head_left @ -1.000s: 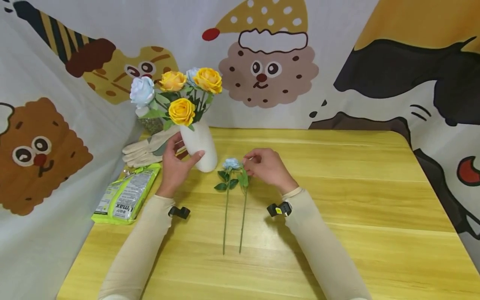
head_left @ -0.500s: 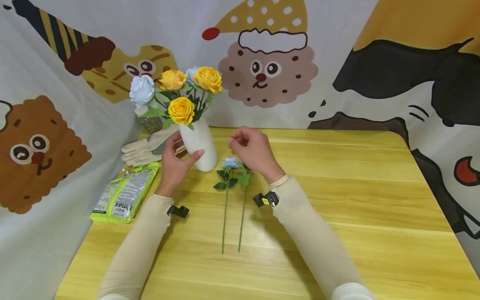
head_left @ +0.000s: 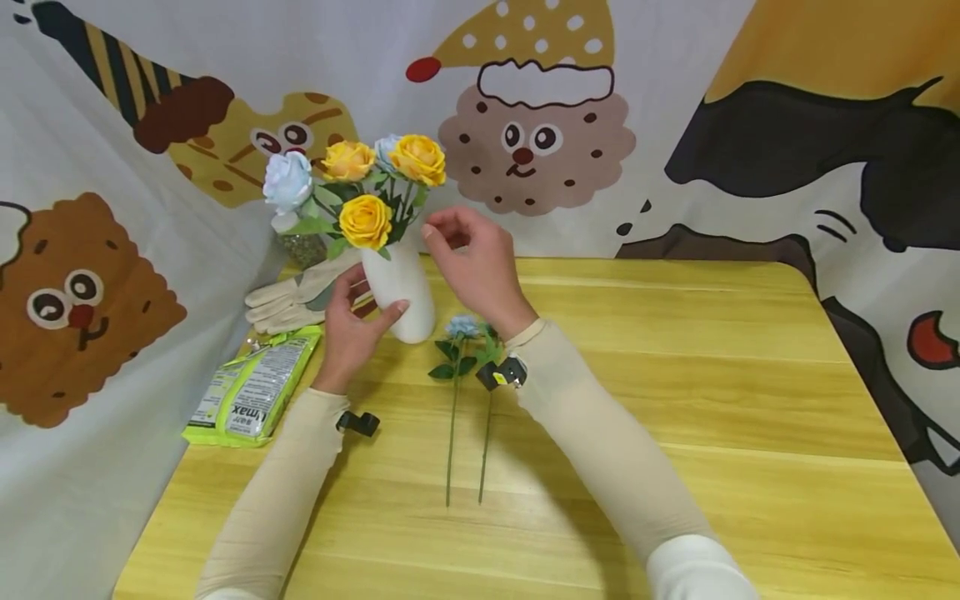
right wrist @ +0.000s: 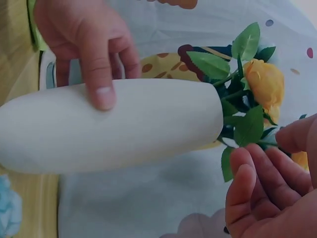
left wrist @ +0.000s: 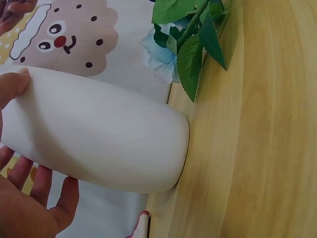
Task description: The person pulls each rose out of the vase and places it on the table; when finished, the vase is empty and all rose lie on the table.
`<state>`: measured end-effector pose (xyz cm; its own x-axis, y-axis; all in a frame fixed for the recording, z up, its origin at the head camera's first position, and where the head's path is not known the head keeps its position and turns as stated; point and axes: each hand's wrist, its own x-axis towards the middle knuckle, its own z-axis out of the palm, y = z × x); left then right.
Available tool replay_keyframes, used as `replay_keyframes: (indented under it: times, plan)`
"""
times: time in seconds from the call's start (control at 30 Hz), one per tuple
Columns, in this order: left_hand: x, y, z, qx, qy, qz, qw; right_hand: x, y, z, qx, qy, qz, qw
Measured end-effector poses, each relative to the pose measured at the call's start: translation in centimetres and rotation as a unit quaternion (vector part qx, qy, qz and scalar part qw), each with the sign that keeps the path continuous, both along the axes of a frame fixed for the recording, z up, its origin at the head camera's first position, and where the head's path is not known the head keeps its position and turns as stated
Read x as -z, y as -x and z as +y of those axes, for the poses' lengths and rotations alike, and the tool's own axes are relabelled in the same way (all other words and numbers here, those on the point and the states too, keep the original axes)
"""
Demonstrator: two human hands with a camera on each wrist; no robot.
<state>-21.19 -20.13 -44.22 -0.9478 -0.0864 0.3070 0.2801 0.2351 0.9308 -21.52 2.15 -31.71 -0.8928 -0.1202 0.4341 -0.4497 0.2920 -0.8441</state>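
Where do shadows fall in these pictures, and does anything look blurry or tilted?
Head view: a soft shadow lies on the table beside the right sleeve; left wrist view: the vase appears sideways, with grey shading across it near the fingers; right wrist view: dimmer overall, the vase sideways again, and the blue flower soft-looking, cut off by the edge.

Beige sleeves (head_left: 600, 433) — white higher up — carry black wrist cameras (head_left: 360, 423).
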Motion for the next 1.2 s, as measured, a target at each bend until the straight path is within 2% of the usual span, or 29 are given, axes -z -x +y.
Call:
replay_keyframes:
  times: [0.13,0.27,0.53,0.73,0.87,0.97,1.2]
  plan:
    - [0.0,0.0,0.0,-0.003,0.002,-0.002,1.0000,-0.8,0.4,-0.6,0.005,0.007,0.007,0.9999]
    - [-0.1,0.1,0.0,0.001,-0.002,-0.001,1.0000,-1.4,0.9,-1.3,0.012,0.014,-0.009,0.9998]
    - [0.0,0.1,0.0,0.000,-0.002,0.004,1.0000,-1.6,2.2,-2.2,0.015,0.023,-0.016,0.9995]
    - [0.4,0.2,-0.1,0.002,-0.006,0.008,0.9999,-2.0,2.5,-2.9,0.030,0.033,-0.056,0.9974]
    - [0.5,0.2,-0.1,0.002,-0.006,0.008,0.9999,-2.2,2.3,-3.1,0.042,0.039,-0.063,0.9964]
    - [0.5,0.2,-0.1,0.000,-0.006,0.007,1.0000,-2.4,2.1,-3.0,0.045,0.059,-0.052,0.9958]
    - [0.4,0.3,-0.1,-0.003,-0.007,0.011,0.9999,-2.7,2.0,-2.2,0.071,0.119,0.013,0.9903]
